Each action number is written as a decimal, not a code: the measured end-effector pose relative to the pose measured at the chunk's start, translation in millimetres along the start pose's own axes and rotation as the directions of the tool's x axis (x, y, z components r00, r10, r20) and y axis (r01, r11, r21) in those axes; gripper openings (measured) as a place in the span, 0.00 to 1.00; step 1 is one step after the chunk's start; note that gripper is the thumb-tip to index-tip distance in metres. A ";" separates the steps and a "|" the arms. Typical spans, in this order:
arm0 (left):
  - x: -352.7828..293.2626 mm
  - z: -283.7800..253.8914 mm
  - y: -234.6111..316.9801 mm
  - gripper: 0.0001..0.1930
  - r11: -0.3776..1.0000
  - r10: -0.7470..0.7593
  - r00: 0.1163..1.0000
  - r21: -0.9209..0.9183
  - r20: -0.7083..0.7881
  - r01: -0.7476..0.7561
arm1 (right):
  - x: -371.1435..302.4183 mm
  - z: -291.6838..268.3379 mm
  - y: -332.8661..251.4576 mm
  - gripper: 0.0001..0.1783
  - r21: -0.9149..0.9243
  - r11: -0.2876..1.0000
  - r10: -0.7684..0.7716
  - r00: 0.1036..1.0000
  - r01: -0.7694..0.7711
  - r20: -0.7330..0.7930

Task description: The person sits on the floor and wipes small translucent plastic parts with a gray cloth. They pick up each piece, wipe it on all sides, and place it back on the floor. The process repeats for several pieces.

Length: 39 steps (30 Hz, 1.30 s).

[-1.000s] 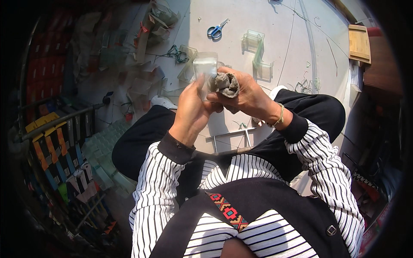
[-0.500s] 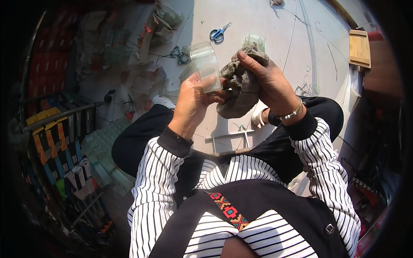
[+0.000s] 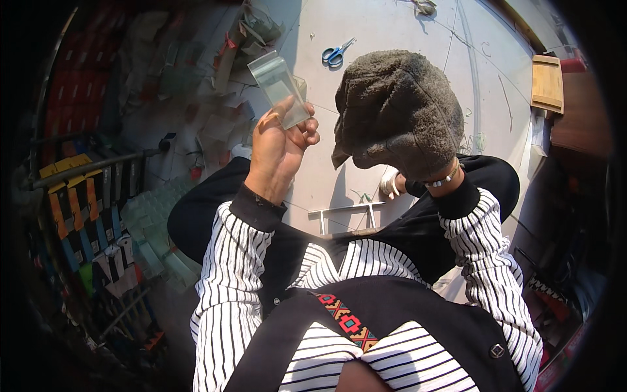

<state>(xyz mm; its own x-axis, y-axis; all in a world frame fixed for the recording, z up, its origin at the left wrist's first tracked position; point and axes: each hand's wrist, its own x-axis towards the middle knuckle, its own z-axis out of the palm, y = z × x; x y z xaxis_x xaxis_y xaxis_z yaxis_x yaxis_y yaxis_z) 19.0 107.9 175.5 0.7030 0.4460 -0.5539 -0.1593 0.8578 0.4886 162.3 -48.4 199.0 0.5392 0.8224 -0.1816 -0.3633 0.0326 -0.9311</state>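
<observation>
My left hand (image 3: 279,153) grips a clear plastic holder (image 3: 277,85) by its lower end, with the thumb across its face and the fingers curled behind. The holder tilts up and to the left. A thick grey-brown cloth (image 3: 401,108) hangs over my right hand (image 3: 440,176), raised to the right of the holder and apart from it. Only the wrist edge of that hand shows; its fingers are hidden by the cloth.
Blue-handled scissors (image 3: 335,55) lie on the pale tiled floor ahead. A light metal frame (image 3: 346,210) lies between my legs. Clear plastic pieces (image 3: 157,228) stand in rows at left, by a rack of coloured boxes (image 3: 81,209). A wooden stool (image 3: 547,83) stands at right.
The bunched cloth has spread out over my right hand, covering its fingers. My left hand has drawn to the left with the plastic holder, away from the cloth.
</observation>
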 end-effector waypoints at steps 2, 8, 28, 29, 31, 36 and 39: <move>-1.2 5.5 -3.4 0.11 0.999 -0.050 0.998 0.011 -0.022 0.051 | -1.2 8.2 5.5 0.23 -0.432 0.870 -0.172 0.967 0.238 0.187; -20.2 18.7 -28.3 0.16 0.958 -0.174 0.984 0.241 0.046 0.158 | 5.5 44.3 37.4 0.30 -0.341 0.897 -0.258 0.960 0.281 0.111; -14.9 4.9 -28.3 0.23 0.939 -0.067 0.942 0.341 0.329 -0.053 | -6.0 25.6 11.3 0.18 0.670 0.733 -0.066 0.968 -0.119 0.244; -16.9 4.4 -27.9 0.22 0.937 -0.097 0.938 0.349 0.334 -0.027 | -8.5 31.6 13.1 0.17 0.752 0.644 -0.006 0.982 -0.141 0.190; -21.0 5.3 -31.4 0.23 0.950 -0.107 0.947 0.312 0.302 0.008 | -12.9 43.6 16.6 0.15 0.845 0.530 -0.037 0.994 -0.069 0.104; -18.7 3.1 -40.7 0.25 0.894 -0.028 0.974 0.442 0.227 -0.077 | -12.9 54.3 21.4 0.28 0.500 0.851 -0.105 0.984 0.164 -0.144; -7.8 -13.6 -41.0 0.26 0.896 -0.047 0.971 0.439 0.233 -0.061 | -7.4 40.4 22.5 0.32 0.215 0.964 -0.149 0.988 0.156 -0.051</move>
<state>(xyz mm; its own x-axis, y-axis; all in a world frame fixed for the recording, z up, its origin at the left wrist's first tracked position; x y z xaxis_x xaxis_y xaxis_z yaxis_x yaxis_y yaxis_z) 10.6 72.7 150.6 0.8517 0.3332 -0.4045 0.1184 0.6295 0.7679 119.4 -30.8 192.1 0.6252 0.7784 -0.0571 -0.4295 0.2820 -0.8579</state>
